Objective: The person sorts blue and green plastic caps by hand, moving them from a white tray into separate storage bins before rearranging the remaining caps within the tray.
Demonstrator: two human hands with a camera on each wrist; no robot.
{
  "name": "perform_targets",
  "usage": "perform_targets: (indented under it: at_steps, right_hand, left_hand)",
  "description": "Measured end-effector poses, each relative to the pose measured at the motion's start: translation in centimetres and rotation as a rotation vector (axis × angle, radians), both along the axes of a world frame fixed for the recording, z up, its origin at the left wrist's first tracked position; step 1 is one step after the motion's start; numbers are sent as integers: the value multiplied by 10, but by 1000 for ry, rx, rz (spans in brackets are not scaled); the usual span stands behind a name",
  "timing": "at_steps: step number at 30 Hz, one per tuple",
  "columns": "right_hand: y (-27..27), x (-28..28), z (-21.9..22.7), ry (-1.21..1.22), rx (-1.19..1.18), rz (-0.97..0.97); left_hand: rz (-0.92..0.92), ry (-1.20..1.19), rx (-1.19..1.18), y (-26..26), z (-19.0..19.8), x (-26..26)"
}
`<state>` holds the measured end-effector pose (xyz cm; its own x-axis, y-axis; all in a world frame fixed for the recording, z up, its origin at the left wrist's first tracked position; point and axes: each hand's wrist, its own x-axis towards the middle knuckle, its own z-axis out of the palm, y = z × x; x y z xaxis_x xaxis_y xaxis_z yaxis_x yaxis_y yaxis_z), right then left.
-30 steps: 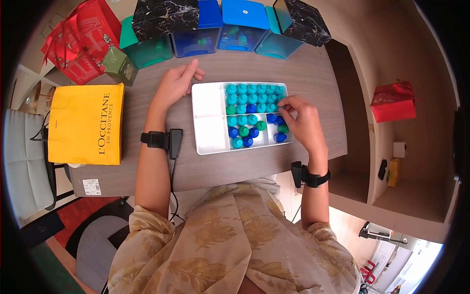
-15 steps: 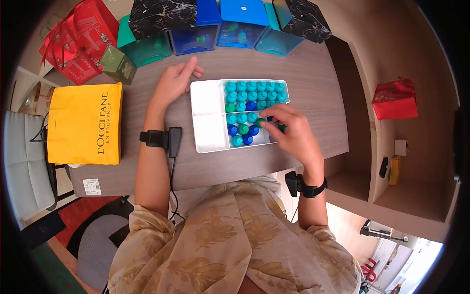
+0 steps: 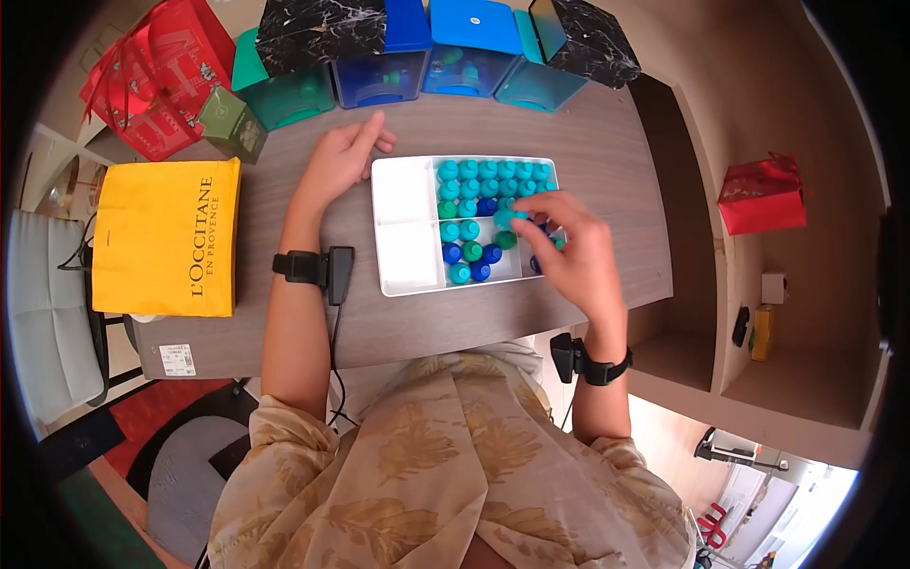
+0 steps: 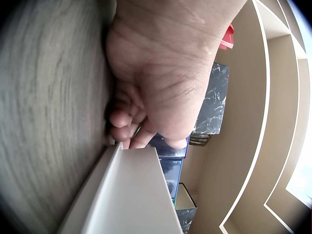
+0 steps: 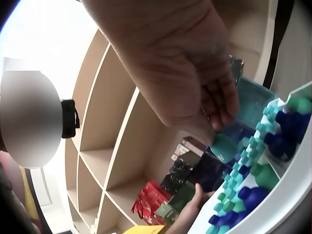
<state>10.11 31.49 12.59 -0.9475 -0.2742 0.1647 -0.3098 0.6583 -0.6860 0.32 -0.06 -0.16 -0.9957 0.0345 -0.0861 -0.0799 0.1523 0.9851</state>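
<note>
My right hand [image 3: 573,248] pinches a small teal bottle [image 3: 503,219] between thumb and fingers, above the right half of a white divided tray [image 3: 406,261]. In the right wrist view, the bottle's round base [image 5: 224,149] faces the camera and bears a mark. Rows of teal bottles [image 3: 487,169] fill much of the upper right compartment, with a green and a dark blue one among them. Teal, green and dark blue bottles [image 3: 472,251] stand mixed in the lower middle compartment. My left hand [image 3: 339,159] rests loosely curled on the table at the tray's left edge.
Green and blue translucent bins [image 3: 379,81] line the back of the table, some topped with black marbled boxes [image 3: 318,38]. A yellow paper bag [image 3: 156,242], a small green box [image 3: 232,128] and a red bag [image 3: 161,85] stand at left. Shelving rises at right.
My right hand has moved left from the tray's upper right corner to the lower middle compartment. It has lifted a teal bottle from there. My left hand has stayed still.
</note>
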Motion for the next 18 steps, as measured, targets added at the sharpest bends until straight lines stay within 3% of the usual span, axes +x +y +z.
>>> perform_targets:
  at_steps: [6, 12, 18]
  right_hand:
    - [43, 1, 14, 254, 11, -119]
    - [59, 21, 7, 180, -9, -194]
    - [38, 32, -7, 6, -13, -122]
  left_hand:
    - [8, 1, 10, 0, 1, 0]
    - [7, 14, -19, 0, 4, 1]
    - [-11, 12, -45, 0, 1, -1]
